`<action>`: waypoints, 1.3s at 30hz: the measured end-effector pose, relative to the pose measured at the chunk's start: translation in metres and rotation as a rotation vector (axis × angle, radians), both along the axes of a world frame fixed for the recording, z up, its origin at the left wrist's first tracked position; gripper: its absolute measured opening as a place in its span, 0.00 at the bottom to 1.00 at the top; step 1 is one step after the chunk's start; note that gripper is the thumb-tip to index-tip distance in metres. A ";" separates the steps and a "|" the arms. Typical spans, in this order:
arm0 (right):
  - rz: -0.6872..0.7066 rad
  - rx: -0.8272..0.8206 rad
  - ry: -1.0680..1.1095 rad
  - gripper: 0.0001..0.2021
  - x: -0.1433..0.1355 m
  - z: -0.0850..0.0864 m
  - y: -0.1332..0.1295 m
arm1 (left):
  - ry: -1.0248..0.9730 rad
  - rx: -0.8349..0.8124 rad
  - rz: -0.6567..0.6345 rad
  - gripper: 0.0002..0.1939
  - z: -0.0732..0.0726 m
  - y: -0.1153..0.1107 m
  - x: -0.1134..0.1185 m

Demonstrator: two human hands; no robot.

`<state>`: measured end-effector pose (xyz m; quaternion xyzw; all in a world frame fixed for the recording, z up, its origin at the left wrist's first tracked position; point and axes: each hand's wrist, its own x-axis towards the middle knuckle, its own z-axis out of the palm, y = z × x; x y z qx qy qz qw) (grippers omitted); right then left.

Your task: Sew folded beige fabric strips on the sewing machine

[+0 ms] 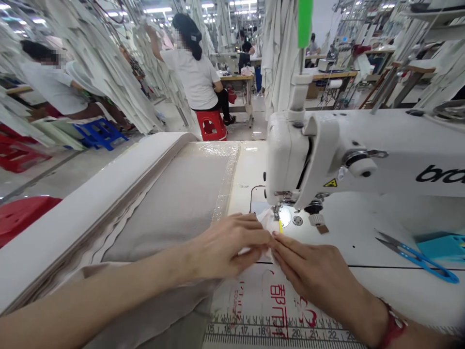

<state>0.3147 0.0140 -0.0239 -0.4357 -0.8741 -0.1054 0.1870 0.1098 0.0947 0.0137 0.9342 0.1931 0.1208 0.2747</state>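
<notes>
A small piece of white fabric [268,221] lies under the presser foot [276,211] of a white sewing machine [312,145]. My left hand [234,242] reaches in from the left, its curled fingers pinching the near edge of this fabric. From the other side, my right hand [316,264] grips the same edge, its fingertips meeting those of my left hand. Between the hands and the needle shows a short yellow strip [280,226]. Part of the fabric is hidden by my fingers. My left forearm passes over a pile of grey-beige cloth [170,194].
Blue thread snips [417,257] lie on the right beside a turquoise box [443,248]. A printed ruler [290,333] runs along the table's front edge. Beyond the table, one person sits on a red stool [211,126], another near a blue stool [100,132], among hanging white garments [279,58].
</notes>
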 end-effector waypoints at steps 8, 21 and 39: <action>0.033 -0.282 0.209 0.18 0.013 0.012 0.006 | -0.144 0.095 -0.019 0.10 -0.027 -0.005 0.000; 0.104 -0.125 -0.233 0.28 0.010 0.012 -0.010 | -0.275 0.395 -0.125 0.10 -0.030 -0.009 -0.002; 0.069 -0.071 0.067 0.23 0.015 0.007 0.013 | -0.330 0.425 -0.135 0.12 -0.037 0.015 -0.002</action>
